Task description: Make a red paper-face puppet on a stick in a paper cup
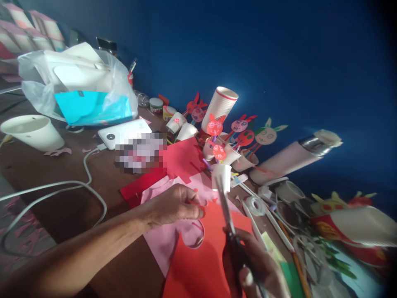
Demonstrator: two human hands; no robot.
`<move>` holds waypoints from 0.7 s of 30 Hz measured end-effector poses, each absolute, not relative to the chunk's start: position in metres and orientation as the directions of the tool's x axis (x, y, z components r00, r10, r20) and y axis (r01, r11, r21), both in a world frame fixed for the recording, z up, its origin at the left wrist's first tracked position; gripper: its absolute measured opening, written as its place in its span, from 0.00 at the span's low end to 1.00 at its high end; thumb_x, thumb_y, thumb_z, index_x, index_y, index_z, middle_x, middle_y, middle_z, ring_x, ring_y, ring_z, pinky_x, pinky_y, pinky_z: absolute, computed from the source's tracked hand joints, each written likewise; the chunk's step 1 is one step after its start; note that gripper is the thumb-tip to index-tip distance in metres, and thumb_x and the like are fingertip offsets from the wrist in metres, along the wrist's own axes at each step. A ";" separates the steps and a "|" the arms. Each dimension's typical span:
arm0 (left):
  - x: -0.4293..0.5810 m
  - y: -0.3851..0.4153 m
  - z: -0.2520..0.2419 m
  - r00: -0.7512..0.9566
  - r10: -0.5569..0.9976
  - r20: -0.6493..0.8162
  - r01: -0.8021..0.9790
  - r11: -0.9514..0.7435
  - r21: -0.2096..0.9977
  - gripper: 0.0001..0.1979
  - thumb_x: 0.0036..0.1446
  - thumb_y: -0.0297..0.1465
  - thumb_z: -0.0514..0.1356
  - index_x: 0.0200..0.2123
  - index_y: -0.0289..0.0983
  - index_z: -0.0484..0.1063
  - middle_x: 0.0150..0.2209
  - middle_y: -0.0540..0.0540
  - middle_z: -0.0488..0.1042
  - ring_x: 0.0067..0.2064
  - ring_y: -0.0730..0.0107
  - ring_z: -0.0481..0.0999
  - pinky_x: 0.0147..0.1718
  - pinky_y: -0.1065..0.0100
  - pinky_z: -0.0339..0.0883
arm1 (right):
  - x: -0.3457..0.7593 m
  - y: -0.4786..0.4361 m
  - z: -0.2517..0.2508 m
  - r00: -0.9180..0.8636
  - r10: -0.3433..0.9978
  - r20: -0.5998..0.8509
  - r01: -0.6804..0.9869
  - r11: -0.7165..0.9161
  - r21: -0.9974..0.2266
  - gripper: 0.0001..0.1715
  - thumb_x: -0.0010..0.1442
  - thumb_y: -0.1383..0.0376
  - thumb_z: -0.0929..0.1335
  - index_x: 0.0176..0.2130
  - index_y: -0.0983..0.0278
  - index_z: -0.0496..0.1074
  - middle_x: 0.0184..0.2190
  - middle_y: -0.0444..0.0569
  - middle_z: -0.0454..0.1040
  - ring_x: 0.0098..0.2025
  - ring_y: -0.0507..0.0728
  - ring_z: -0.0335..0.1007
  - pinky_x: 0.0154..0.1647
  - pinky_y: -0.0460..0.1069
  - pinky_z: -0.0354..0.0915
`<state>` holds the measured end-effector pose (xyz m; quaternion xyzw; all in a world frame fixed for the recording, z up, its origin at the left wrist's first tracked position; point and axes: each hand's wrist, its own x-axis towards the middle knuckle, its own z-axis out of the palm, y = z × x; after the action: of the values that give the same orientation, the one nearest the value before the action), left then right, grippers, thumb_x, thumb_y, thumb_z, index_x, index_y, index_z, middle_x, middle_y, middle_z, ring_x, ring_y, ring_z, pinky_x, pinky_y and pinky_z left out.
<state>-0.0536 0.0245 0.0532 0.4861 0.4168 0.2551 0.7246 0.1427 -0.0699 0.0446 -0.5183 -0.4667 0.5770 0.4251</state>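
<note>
Centrally: red paper (204, 256) overlapping pink paper (163, 244), on the bench (62, 182), lower middle of frame.
Left: left hand (175, 205) curled, pinching the pink paper's edge.
Right: right hand (251, 265) gripping scissors (228, 217), blades up.
Beyond: paper cup (221, 177) just past the paper; rabbit puppets (245, 128) above it.

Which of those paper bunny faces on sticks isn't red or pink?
The pale one at the right end of the row, with a cream face and greenish ears. The others, like the red one beside it, are red or pink.
</note>
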 end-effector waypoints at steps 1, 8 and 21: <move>-0.053 0.023 0.055 0.532 0.768 -0.357 0.058 0.387 0.920 0.06 0.43 0.29 0.61 0.21 0.33 0.67 0.19 0.54 0.63 0.23 0.79 0.58 0.23 0.74 0.50 | 0.144 -0.067 0.047 -0.062 0.984 -0.168 -0.005 -0.169 -0.986 0.34 0.49 0.44 0.68 0.48 0.62 0.64 0.17 0.40 0.63 0.16 0.49 0.53 0.18 0.44 0.54; -0.048 0.011 0.057 0.684 0.618 -0.388 0.251 0.301 0.920 0.08 0.49 0.34 0.60 0.26 0.34 0.69 0.23 0.51 0.68 0.25 0.76 0.63 0.23 0.74 0.53 | 0.141 -0.048 0.052 -0.040 0.976 -0.214 -0.036 -0.216 -0.976 0.33 0.45 0.49 0.72 0.46 0.60 0.63 0.26 0.43 0.69 0.25 0.51 0.61 0.26 0.45 0.60; -0.034 -0.007 0.058 0.567 0.701 -0.433 0.464 0.163 0.871 0.09 0.39 0.26 0.59 0.28 0.39 0.76 0.25 0.51 0.72 0.27 0.70 0.68 0.23 0.73 0.55 | 0.125 -0.058 0.033 -0.066 0.941 -0.332 -0.140 -0.338 -0.931 0.33 0.40 0.62 0.74 0.45 0.62 0.61 0.22 0.39 0.68 0.21 0.48 0.59 0.22 0.44 0.57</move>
<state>-0.0342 -0.0070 0.0585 0.6397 0.4553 0.0968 0.6117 0.1248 -0.0579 0.0333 -0.5287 -0.3788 0.6241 0.4331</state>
